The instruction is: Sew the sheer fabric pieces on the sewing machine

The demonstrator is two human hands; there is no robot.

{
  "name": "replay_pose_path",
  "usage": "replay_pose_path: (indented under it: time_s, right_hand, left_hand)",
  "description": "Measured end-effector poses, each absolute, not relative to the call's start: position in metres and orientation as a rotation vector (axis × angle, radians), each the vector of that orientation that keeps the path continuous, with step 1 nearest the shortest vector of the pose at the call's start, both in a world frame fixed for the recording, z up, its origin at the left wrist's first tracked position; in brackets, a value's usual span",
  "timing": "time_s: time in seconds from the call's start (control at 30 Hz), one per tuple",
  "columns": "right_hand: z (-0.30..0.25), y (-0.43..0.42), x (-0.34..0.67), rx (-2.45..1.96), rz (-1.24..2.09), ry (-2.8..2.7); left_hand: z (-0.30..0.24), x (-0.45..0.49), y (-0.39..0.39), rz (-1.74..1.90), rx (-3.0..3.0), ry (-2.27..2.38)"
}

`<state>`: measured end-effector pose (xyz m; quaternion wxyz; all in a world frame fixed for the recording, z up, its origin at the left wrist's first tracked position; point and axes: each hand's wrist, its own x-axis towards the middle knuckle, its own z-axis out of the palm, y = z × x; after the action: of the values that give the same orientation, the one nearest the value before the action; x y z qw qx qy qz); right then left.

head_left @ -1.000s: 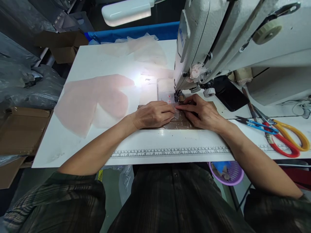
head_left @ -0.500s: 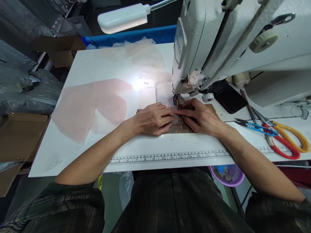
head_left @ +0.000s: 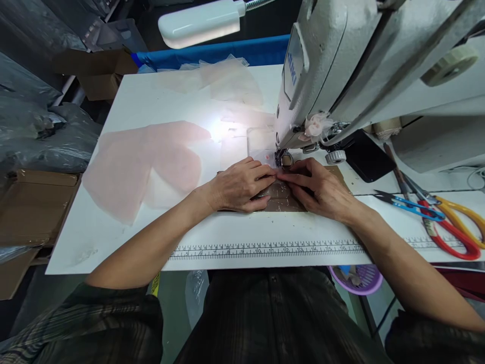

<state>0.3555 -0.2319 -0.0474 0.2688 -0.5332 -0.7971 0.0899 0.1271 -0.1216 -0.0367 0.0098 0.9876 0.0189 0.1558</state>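
Both hands meet just in front of the presser foot (head_left: 281, 157) of a sewing machine (head_left: 314, 65). My left hand (head_left: 242, 186) lies to the left, its fingers bent and closed at the edge of a small piece of sheer pale fabric (head_left: 270, 161). From the right, my right hand (head_left: 322, 189) pinches the same fabric near the needle, forefinger pointing left. Most of this fabric is hidden under the fingers and the foot. Beneath the hands is a brown, tape-covered plate (head_left: 284, 202) on the white table.
Larger sheer pink pieces (head_left: 125, 162) lie at left, more pale fabric (head_left: 231, 83) at the back. Scissors with red and yellow handles (head_left: 454, 232), blue thread snips (head_left: 413, 206) and a black phone (head_left: 369, 155) are at right. A lamp (head_left: 200, 23) hangs above; a ruler strip (head_left: 265, 250) edges the front.
The view has shifted slightly, so the machine sits further right in the picture. My left fingers have spread a little at the tips. Both hands stay at the presser foot.
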Motion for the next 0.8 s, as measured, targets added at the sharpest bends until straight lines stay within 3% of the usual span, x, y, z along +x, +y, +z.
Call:
replay_pose_path:
  time_s: [0.5, 0.8]
  right_hand:
    - [-0.044, -0.227, 0.356, -1.469, 0.188, -2.199]
    - [-0.012, -0.224, 0.378, -1.628, 0.687, -2.046]
  left_hand:
    - [-0.037, 0.129, -0.113, 0.424, 3.050, 0.164]
    - [-0.036, 0.133, -0.109, 0.331, 3.078, 0.264]
